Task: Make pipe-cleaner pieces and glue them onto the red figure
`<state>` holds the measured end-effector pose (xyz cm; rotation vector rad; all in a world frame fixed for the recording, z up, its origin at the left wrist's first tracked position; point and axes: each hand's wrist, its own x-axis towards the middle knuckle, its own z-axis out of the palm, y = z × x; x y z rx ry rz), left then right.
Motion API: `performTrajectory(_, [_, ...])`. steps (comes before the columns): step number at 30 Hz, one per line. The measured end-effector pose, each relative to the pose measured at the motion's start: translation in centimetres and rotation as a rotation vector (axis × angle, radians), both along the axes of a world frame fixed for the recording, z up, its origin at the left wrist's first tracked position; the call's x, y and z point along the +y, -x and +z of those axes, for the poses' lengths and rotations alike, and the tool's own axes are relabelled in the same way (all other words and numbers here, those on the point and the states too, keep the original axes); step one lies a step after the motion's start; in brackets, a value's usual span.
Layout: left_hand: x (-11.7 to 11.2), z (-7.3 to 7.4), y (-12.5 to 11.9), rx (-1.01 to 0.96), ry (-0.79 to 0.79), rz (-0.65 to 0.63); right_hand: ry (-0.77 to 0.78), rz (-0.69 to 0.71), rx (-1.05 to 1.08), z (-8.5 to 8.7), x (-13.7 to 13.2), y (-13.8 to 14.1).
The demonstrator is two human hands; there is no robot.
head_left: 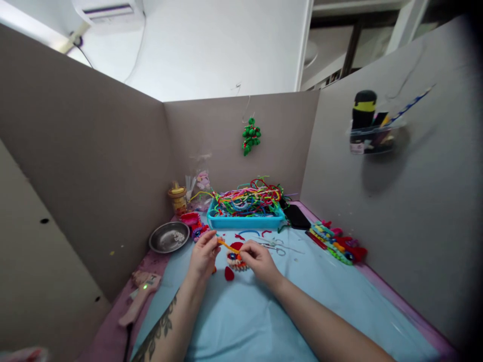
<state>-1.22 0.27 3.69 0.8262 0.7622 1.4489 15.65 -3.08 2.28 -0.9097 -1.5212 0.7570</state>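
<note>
A short orange cord (228, 246) is stretched between my two hands above the blue cloth. My left hand (204, 254) pinches its left end between thumb and fingers. The other end is in the closed fingers of my right hand (259, 260). Just below the cord lies a small braided piece (238, 265) in cream and orange with a blue eye and a red part, partly covered by my right hand. A red teardrop-shaped piece (229, 273) rests on the cloth in front of it. Scissors (278, 250) lie beyond my right hand.
A turquoise tray (245, 222) heaped with coloured cords stands at the back, a black phone (297, 216) beside it. Finished-looking braided pieces (334, 244) lie right. At left are a metal bowl (158, 245) and a pink glue gun (140, 300). Grey panels enclose three sides.
</note>
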Motion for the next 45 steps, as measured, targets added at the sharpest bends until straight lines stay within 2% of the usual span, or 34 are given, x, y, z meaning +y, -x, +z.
performTrajectory(4, [-0.3, 0.2, 0.1, -0.138, 0.03, -0.117, 0.098, 0.132, 0.133, 0.5, -0.4, 0.2])
performTrajectory(6, [-0.4, 0.0, 0.0, -0.164, 0.046, -0.149, 0.126, 0.155, 0.153, 0.5, -0.5, 0.2])
performTrajectory(11, [-0.5, -0.3, -0.3, -0.185, 0.038, -0.237, 0.129, 0.129, 0.128, 0.3, -0.6, 0.4])
performTrajectory(16, [-0.7, -0.4, -0.2, -0.119, -0.013, -0.278, 0.132, 0.073, 0.111, 0.1, -0.5, 0.6])
performTrajectory(24, [-1.1, -0.3, -0.1, -0.025, -0.077, -0.351, 0.149, 0.104, 0.114, -0.3, 0.0, 0.3])
performTrajectory(31, [-0.8, -0.4, 0.5, -0.022, -0.053, -0.301, 0.243, 0.22, 0.231, -1.4, 0.7, 0.9])
performTrajectory(38, [-0.2, -0.9, 1.2, -0.026, -0.042, -0.264, 0.263, 0.239, 0.258, -1.9, 1.1, 1.1])
performTrajectory(45, [0.0, -0.3, 1.2, -0.038, -0.027, -0.258, 0.262, 0.262, 0.235, -2.5, 1.4, 1.1])
